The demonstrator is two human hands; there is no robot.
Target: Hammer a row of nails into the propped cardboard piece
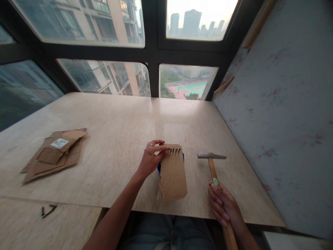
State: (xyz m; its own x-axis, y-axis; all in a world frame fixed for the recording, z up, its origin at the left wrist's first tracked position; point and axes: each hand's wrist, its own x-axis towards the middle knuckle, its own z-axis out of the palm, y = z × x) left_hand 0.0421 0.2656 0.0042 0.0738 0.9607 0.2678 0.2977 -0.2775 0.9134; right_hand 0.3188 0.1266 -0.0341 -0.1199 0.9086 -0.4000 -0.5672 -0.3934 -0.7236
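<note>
A piece of brown cardboard lies in front of me on top of a blue object, of which only the edges show. Several dark screws or nails stand in a row near the cardboard's far edge. My left hand rests at that edge, its thumb and fingertips pinched at the leftmost one of the row. To the right, my right hand is wrapped round the wooden handle of a hammer. Its metal head is raised beside the cardboard, apart from it.
Flattened cardboard pieces with a white label are stacked at the left on the marble-patterned surface. A few dark screws or nails lie at the lower left. Windows stand behind; a flower-papered wall bounds the right.
</note>
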